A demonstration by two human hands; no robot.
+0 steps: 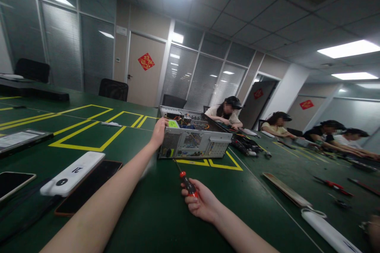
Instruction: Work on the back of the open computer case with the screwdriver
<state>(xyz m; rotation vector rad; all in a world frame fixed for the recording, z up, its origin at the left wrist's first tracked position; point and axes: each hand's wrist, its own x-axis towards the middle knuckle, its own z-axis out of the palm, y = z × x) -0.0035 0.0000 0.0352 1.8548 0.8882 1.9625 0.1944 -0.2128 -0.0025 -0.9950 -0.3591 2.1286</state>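
An open desktop computer case [194, 139] lies on its side on the green table [154, 213], its rear panel facing me and cables showing inside. My left hand [159, 131] reaches forward and rests on the case's upper left corner, fingers curled over the edge. My right hand [201, 202] is closed around a screwdriver [184, 180] with a red and black handle. Its thin shaft points up toward the case's lower left rear corner.
A white power bank [73, 174] lies on a dark tablet [89, 185] at left, with a phone [13, 184] and another tablet [20, 139] nearby. Red-handled pliers [332, 185], a long flat strip [286, 189] and a white object [329, 231] lie at right. Several people work along the table's right side.
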